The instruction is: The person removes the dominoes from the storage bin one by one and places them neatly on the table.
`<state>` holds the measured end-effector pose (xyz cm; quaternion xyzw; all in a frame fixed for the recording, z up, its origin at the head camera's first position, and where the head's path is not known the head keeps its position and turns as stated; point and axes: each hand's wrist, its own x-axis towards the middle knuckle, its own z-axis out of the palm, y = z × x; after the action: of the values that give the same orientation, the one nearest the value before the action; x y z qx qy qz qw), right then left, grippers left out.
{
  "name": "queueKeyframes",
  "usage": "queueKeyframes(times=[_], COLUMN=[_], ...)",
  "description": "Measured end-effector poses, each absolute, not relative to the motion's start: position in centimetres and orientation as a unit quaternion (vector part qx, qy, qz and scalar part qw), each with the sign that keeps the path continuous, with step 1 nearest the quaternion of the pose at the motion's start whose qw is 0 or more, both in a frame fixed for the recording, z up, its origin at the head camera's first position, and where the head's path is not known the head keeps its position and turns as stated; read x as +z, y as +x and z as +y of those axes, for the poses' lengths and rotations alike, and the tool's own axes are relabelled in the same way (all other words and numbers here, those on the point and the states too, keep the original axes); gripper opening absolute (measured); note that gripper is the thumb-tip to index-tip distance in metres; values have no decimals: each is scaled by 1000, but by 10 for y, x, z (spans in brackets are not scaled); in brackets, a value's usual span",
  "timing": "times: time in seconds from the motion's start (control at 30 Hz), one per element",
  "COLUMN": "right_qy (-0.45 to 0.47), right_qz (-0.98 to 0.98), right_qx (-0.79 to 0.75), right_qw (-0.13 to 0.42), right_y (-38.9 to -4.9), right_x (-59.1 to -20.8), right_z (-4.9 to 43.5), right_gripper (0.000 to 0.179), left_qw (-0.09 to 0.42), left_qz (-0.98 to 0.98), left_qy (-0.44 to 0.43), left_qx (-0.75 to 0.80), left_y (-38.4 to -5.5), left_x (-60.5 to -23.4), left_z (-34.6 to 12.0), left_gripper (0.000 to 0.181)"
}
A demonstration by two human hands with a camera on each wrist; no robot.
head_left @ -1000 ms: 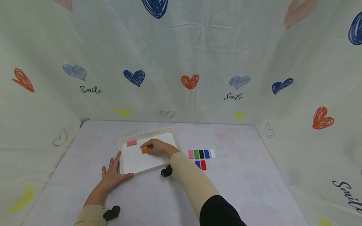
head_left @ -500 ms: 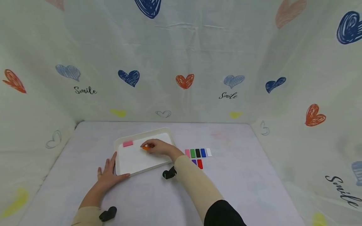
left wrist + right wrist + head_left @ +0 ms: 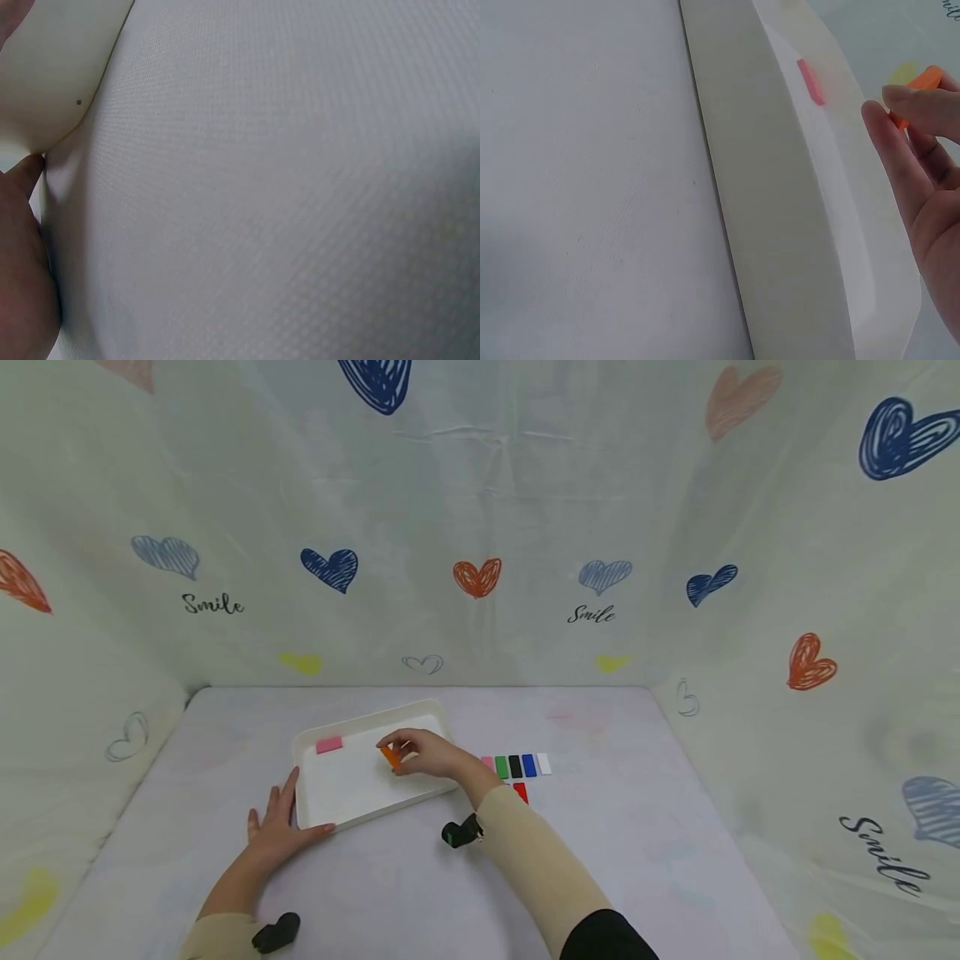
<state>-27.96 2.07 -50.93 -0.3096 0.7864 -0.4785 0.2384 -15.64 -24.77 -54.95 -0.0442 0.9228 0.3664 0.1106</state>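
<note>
A white rectangular tray [image 3: 345, 789] lies slightly turned on the table. My left hand [image 3: 276, 837] spreads at its near left corner, fingers along the left side and thumb at the front edge; in the left wrist view the thumb touches the tray wall [image 3: 67, 60]. Over the middle of the tray, my right hand [image 3: 426, 754] pinches a small orange rectangular block [image 3: 390, 757] between thumb and fingers. The right wrist view shows this orange block [image 3: 924, 88] tilted, at the fingertips. Further left inside the tray lies a pink rectangular block [image 3: 328, 745].
Right of the tray, a row of small flat pieces lies on the table: pink [image 3: 487, 762], green [image 3: 501, 767], black [image 3: 515, 766], blue [image 3: 528, 765] and white [image 3: 544, 763]. A red piece [image 3: 521, 792] sits in front, partly behind my right forearm. A heart-printed curtain [image 3: 420, 610] stands behind the table.
The orange block has gone from lying flat in the tray to being held tilted in my right hand's fingers. My left hand stays at the tray's corner. The head view has shifted slightly.
</note>
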Motion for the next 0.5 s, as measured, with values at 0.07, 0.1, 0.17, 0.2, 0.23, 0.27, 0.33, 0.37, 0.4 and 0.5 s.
queueKeyframes(times=[0.07,0.1,0.17,0.2,0.23,0.27,0.33,0.37,0.4,0.5], right_qy=[-309,-307,-304,-301,-297,-294,-288,-285,-283,-284], right_qz=[788,790,794,797,800,804,809,811,811,812], right_qx=[-483,-483,-482,-481,-479,-476,-472,-471,-472,-473], right_qw=[226,220,211,207,204,201,199,198,197,190], right_y=[-277,-275,-271,-269,-267,-265,-260,-259,-257,-255], right_x=[-506,-504,-500,-498,-495,-493,-488,-485,-484,-480], right_z=[25,27,33,37,40,45,53,58,62,73], right_gripper=[47,47,48,48,48,48,49,49,49,49], left_qw=[107,104,101,101,101,101,103,104,104,104], left_qz=[923,923,923,923,922,922,922,922,922,921], left_qy=[-43,-41,-38,-36,-33,-31,-29,-29,-30,-32], left_qx=[367,368,370,370,371,372,372,372,372,374], left_y=[-156,-156,-156,-156,-156,-156,-156,-156,-156,-156], left_x=[-549,-549,-550,-551,-551,-552,-553,-554,-554,-553], left_z=[-248,-248,-249,-249,-249,-249,-249,-249,-249,-249], left_gripper=[126,126,125,125,125,125,125,125,125,126])
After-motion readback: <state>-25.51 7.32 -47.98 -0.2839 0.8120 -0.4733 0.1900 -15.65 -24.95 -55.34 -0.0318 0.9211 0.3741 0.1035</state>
